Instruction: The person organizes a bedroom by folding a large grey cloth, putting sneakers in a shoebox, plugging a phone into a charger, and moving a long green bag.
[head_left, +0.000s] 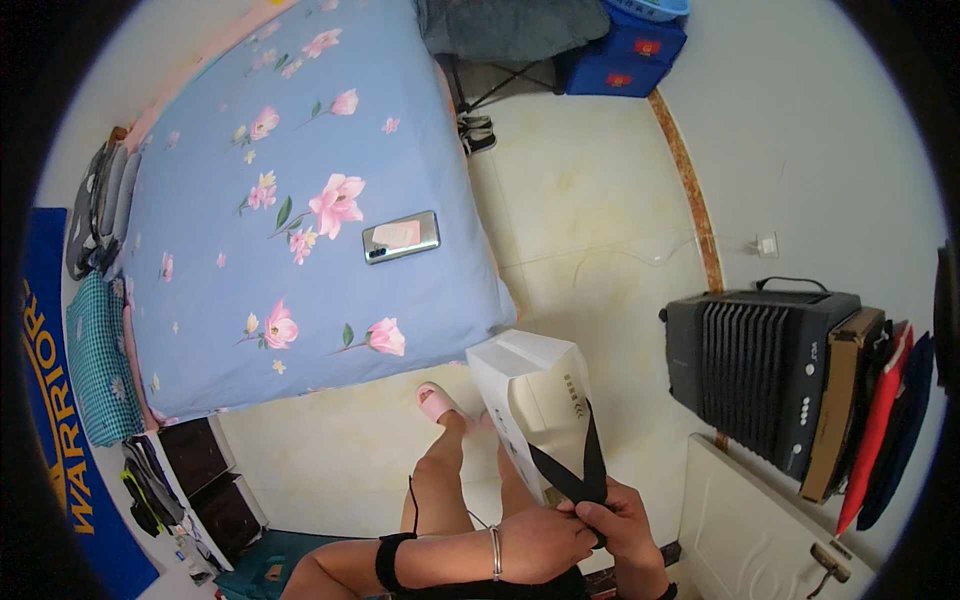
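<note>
A white shopping bag (525, 356) with printed writing hangs in front of my legs, tilted away from me. Its pale, shiny side (551, 420) faces up towards the camera. From the near end run wide black ribbon handles (594, 450), gathered together where my hands meet. My right hand (622, 521) pinches the ribbon between thumb and fingers. Close against it, my left hand (536, 540), with a silver bangle at the wrist, grips the ribbon too. The left fingertips are partly hidden, and what the bag holds cannot be seen.
A bed (225, 300) with a blue floral sheet lies ahead; a smartphone (401, 237) rests on it. A black appliance (750, 367) and flat cardboard box (840, 405) stand at the right, near a white door (750, 502). A thin cable (656, 257) crosses the tiled floor.
</note>
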